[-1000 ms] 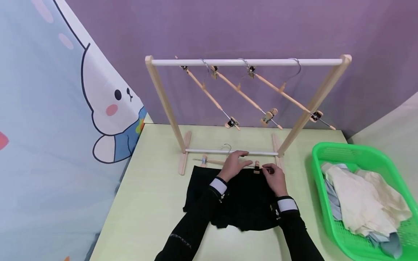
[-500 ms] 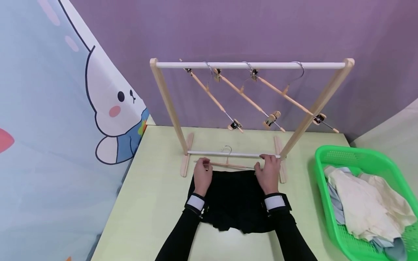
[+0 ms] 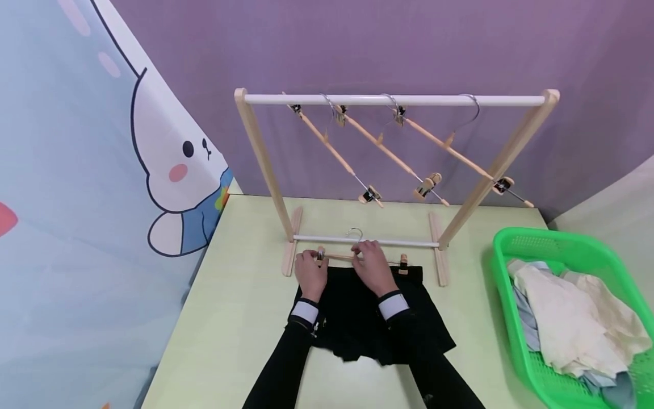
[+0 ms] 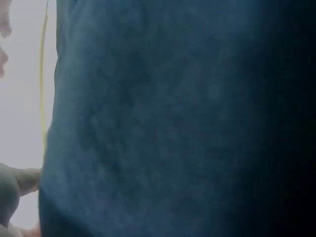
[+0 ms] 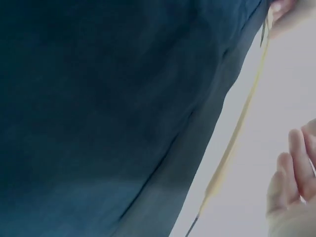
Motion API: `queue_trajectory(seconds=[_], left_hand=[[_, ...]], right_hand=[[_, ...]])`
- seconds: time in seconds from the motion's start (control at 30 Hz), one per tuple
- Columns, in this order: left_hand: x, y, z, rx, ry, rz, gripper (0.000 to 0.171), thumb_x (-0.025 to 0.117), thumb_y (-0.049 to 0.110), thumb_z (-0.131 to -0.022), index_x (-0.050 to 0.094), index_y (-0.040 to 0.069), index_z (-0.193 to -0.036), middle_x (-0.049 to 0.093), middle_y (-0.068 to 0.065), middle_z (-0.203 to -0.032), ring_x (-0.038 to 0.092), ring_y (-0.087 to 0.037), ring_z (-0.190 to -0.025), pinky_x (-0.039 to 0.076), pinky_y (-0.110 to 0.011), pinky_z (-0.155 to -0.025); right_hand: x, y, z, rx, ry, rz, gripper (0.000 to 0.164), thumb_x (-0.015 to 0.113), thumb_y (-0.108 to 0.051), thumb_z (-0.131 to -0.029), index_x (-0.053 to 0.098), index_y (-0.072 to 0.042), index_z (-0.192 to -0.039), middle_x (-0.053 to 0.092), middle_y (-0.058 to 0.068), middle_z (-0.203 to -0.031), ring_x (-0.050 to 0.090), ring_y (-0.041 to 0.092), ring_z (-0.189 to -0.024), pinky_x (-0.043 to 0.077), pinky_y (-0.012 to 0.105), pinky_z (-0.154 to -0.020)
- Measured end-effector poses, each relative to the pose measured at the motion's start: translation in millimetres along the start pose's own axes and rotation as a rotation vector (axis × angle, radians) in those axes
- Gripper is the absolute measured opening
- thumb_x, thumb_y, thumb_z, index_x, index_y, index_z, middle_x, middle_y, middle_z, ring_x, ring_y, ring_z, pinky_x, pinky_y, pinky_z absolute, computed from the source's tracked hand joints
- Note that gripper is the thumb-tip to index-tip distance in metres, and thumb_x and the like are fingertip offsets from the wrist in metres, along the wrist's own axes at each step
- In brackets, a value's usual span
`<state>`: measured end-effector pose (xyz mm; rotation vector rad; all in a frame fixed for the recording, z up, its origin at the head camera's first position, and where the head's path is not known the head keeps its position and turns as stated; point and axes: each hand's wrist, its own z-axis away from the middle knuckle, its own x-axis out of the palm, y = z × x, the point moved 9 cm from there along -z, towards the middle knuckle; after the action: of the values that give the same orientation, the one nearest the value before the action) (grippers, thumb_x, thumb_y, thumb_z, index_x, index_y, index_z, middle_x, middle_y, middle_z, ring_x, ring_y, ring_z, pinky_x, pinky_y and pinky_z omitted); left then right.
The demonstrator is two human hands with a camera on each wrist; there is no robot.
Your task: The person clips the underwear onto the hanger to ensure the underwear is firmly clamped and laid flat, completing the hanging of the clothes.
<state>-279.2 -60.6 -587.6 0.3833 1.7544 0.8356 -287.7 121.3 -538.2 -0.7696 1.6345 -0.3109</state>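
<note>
Black shorts (image 3: 352, 324) lie flat on the table, waistband toward the rack. Along the waistband runs a wooden clip hanger (image 3: 339, 257), its hook pointing away from me. My left hand (image 3: 310, 276) pinches the hanger's left clip (image 3: 321, 253) by the shorts' left corner. The right clip (image 3: 403, 264) sits over the waistband on the other side. My right hand (image 3: 374, 269) is over the middle of the waistband near the hook. In the right wrist view its fingers (image 5: 296, 163) are loosely bent, apart from the bar. Dark cloth fills most of the left wrist view.
A wooden rack with a white top rail (image 3: 357, 100) stands behind the shorts. Three clip hangers hang from it, including a right one (image 3: 467, 162), their ends jutting forward. A green basket (image 3: 516, 352) holding white and blue-grey clothes (image 3: 567, 312) stands at the right.
My right hand has gone from the right clip leftward to the hanger's middle, uncovering that clip on the waistband. My left hand went from the middle to the left clip.
</note>
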Motion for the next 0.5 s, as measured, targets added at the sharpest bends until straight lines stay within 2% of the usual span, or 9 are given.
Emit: queue_trajectory(seconds=[0.17, 0.27, 0.33, 0.5], left_hand=[[-6.5, 4.6, -4.1, 0.074, 0.02, -0.053, 0.011, 0.077, 0.013, -0.086, 0.07, 0.004, -0.085, 0.062, -0.017, -0.091, 0.06, -0.038, -0.09, 0.048, -0.048, -0.082], [-8.0, 4.6, -5.8, 0.094, 0.006, -0.058, 0.009, 0.077, 0.013, -0.085, 0.071, 0.007, -0.082, 0.066, -0.013, -0.086, 0.062, -0.036, -0.085, 0.049, -0.046, -0.08], [-8.9, 2.6, -6.7, 0.089, 0.007, -0.029, 0.009, 0.078, 0.011, -0.083, 0.071, 0.007, -0.08, 0.068, -0.012, -0.082, 0.065, -0.035, -0.081, 0.051, -0.046, -0.077], [-6.8, -6.7, -6.3, 0.025, -0.017, 0.08, 0.009, 0.078, 0.007, -0.081, 0.069, 0.006, -0.08, 0.07, -0.009, -0.078, 0.067, -0.029, -0.074, 0.053, -0.042, -0.07]], right_hand=[[27.8, -16.7, -10.9, -0.034, -0.077, 0.022, 0.024, 0.066, -0.009, -0.092, 0.068, 0.001, -0.114, 0.069, 0.013, -0.109, 0.058, 0.031, -0.108, 0.049, 0.044, -0.091], [42.4, -24.8, -16.0, -0.068, -0.094, 0.073, 0.026, 0.067, -0.01, -0.092, 0.067, 0.002, -0.115, 0.069, 0.015, -0.11, 0.059, 0.033, -0.108, 0.049, 0.047, -0.091], [51.3, -30.8, -18.0, -0.092, -0.107, 0.102, 0.027, 0.067, -0.012, -0.093, 0.067, 0.003, -0.116, 0.069, 0.017, -0.11, 0.059, 0.035, -0.108, 0.05, 0.049, -0.09], [64.5, -46.5, -18.6, -0.13, -0.148, 0.162, 0.016, 0.064, -0.016, -0.096, 0.072, -0.005, -0.104, 0.073, 0.011, -0.104, 0.061, 0.034, -0.104, 0.052, 0.052, -0.082]])
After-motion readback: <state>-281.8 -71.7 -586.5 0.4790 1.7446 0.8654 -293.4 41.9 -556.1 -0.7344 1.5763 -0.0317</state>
